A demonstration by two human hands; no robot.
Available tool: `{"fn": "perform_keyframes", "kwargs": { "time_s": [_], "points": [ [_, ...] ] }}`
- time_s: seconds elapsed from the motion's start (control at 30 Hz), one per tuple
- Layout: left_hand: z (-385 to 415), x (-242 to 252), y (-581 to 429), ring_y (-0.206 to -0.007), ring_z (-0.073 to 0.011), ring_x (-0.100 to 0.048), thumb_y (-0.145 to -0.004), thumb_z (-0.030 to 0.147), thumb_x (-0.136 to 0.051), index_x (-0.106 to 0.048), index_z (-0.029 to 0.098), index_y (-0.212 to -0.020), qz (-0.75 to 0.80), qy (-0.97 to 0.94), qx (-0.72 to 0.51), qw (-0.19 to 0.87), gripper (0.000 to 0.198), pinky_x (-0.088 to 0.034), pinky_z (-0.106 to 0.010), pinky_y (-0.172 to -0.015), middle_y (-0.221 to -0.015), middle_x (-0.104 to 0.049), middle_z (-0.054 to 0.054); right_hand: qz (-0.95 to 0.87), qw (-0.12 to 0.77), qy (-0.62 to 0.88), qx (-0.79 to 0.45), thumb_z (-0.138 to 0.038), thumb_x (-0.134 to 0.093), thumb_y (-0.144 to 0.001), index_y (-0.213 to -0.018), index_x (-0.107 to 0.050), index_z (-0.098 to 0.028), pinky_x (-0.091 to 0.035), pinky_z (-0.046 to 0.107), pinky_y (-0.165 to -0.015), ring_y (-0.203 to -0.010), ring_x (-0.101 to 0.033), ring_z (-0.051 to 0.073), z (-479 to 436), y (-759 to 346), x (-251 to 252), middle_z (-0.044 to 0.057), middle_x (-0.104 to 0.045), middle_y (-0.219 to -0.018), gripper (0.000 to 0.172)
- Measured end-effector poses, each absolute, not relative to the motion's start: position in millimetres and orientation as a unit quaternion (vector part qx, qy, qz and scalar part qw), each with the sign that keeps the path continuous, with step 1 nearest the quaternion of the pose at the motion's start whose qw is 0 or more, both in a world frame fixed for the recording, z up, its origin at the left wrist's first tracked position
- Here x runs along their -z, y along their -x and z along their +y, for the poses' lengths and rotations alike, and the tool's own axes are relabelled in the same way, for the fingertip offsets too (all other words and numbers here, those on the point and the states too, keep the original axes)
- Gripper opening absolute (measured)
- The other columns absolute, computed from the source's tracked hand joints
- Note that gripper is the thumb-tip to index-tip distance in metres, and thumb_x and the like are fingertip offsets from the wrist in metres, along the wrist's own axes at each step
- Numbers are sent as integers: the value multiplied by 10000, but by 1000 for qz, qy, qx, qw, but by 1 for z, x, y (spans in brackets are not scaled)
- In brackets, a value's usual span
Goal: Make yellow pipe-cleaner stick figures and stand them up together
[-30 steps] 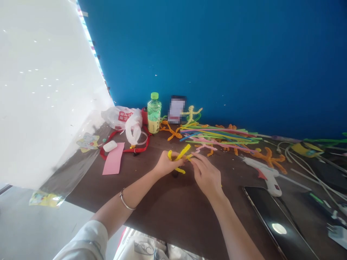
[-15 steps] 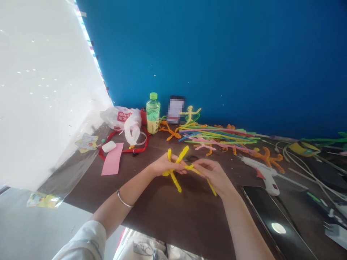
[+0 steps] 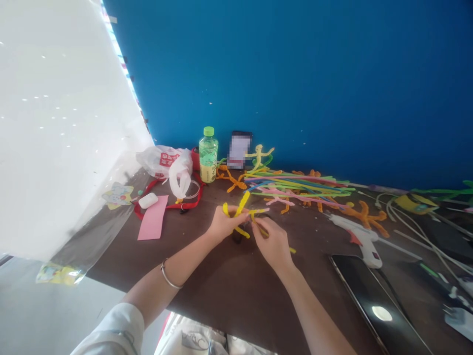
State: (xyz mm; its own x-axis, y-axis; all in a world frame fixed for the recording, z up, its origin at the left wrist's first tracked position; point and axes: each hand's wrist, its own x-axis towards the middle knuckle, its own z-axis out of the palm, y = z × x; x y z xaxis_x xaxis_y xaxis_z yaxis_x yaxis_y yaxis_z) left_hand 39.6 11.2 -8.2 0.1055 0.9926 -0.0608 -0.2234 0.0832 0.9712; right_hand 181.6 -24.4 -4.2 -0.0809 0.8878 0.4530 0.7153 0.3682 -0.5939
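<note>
Left of the hot glue gun [image 3: 360, 235], yellow pipe cleaners [image 3: 243, 203] are pinched by the clenched fingers of the left hand [image 3: 223, 224] and right hand [image 3: 271, 242]; a tight grip is advised.

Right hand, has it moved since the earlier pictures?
Yes, the right hand has shifted left, away from the white hot glue gun and toward the pink paper.

Wall: a deep blue wall [image 3: 281, 84] runs along the far edge of your dark brown worktop [image 3: 254, 301].
Left: a white panel [image 3: 62, 123], flecked with small bright spots, stands beyond the worktop's left end.
Floor: a pale grey floor [image 3: 44, 315] shows past the worktop's near left edge.
Light: bright, glaring off the white panel.
</note>
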Motion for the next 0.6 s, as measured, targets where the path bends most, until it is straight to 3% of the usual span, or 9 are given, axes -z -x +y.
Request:
{"fn": "perform_keyframes", "kwargs": {
  "time_s": [0.1,0.27,0.33,0.47,0.6],
  "points": [
    [11,10,-39,-667,-184,-639,-611,303,-682,-684,95,-759,428,-501,-510,553,255,-536,-306,-672,-679,-675,-67,-761,353,543,34,-231,-434,-829,-828,-614,-188,-425,225,-591,-672,-595,141,-26,-185,2,42,-633,-771,185],
    [13,9,-36,-635,-179,-639,-602,280,-684,-684,93,-759,420,-530,-488,552,244,-543,-286,-617,-657,-664,-48,-775,336,513,154,-183,-461,-822,-845,-606,-188,-438,212,-612,-819,-614,143,-25,-193,-6,59,-610,-1064,148],
    [13,7,-35,-618,-173,-638,-605,284,-682,-682,90,-769,422,-532,-470,564,254,-543,-273,-584,-651,-662,-50,-789,333,489,166,-160,-461,-820,-868,-604,-184,-447,220,-663,-872,-607,153,-25,-196,-8,58,-611,-1084,153],
    [12,2,-32,-615,-166,-636,-611,296,-678,-678,84,-762,424,-543,-442,574,260,-539,-259,-567,-623,-653,-50,-795,355,469,148,-132,-458,-817,-893,-609,-181,-445,248,-728,-824,-611,158,-24,-199,-7,42,-670,-909,175],
    [13,-2,-27,-629,-172,-636,-574,292,-703,-678,82,-785,400,-556,-405,605,299,-541,-282,-596,-646,-659,-60,-775,388,498,29,-199,-458,-825,-816,-622,-193,-444,264,-692,-759,-601,163,-25,-199,-9,40,-668,-810,164]
  ]
}}
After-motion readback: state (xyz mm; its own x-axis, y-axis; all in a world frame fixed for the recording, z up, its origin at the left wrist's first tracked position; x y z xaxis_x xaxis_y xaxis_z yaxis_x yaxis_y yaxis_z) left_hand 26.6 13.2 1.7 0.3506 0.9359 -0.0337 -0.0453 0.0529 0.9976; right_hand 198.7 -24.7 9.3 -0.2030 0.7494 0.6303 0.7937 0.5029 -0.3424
